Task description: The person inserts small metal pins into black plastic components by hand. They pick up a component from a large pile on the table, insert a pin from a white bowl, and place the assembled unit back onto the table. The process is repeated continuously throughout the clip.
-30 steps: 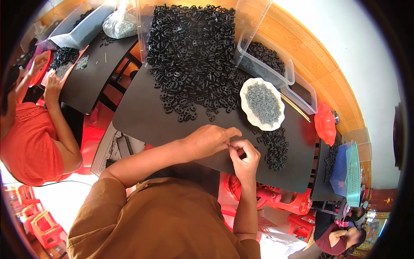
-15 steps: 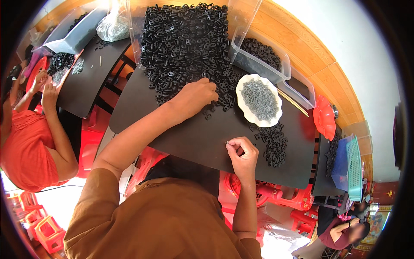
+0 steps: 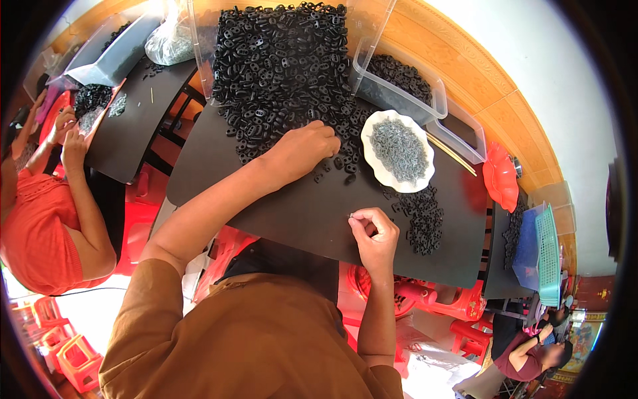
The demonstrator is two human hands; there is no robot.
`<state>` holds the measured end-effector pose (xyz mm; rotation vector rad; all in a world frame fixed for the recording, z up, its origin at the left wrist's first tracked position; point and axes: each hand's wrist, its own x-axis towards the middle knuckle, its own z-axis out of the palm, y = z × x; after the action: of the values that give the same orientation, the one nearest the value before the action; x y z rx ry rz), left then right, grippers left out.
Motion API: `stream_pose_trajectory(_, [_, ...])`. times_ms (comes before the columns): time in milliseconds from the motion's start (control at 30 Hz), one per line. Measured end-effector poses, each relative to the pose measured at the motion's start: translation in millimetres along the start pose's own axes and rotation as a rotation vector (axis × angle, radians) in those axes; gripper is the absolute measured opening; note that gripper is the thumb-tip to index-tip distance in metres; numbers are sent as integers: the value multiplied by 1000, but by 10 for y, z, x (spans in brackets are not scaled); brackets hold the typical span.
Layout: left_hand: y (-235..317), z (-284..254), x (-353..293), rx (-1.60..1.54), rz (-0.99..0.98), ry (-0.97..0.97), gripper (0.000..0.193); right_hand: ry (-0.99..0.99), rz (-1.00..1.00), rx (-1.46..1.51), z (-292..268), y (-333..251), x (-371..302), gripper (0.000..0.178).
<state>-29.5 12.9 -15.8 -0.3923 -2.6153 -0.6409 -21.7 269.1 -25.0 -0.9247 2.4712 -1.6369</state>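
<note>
My left hand (image 3: 307,151) reaches over the near right edge of a big heap of black oval two-hole pieces (image 3: 279,73). Its fingers are curled down among them, tips hidden; what they hold, if anything, I cannot make out. Over the table's near side, my right hand (image 3: 377,239) pinches a tiny pale piece (image 3: 351,215) between thumb and forefinger. A white scalloped dish (image 3: 370,154) beyond it holds many small grey, wire-like bits (image 3: 400,149). A loose heap of smaller black parts (image 3: 425,223) lies right of my right hand.
Clear bins stand at the back, one holding black pieces (image 3: 399,76). Chopsticks (image 3: 453,155) and a red scalloped dish (image 3: 500,176) lie right of the white dish. A person in red (image 3: 56,223) works at a neighbouring dark table (image 3: 129,143). Red stools (image 3: 78,362) stand lower left.
My left hand has shifted slightly right along the heap's edge. A single black oval piece now lies just off the heap near it. My right hand keeps its pinch, almost still.
</note>
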Motion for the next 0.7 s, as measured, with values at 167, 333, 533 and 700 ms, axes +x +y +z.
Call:
stream_pose_trajectory(167, [298,-174,46,-805,-363,-178,8,6,18,13,-12,31,-9,9])
stream_pose_trajectory(333, [390,64,-158,-1383,-489,-244,18,18,69,131,-36,105,-28,8])
stream_pose_trajectory(533, [427,220,-266,-1411,-553,-253,19,39,85,298,-52,179,-49,8])
stream_pose_trajectory(700, [455,212,-291,-1615,-647,-228,19,47,90,313,-51,187,-52,8])
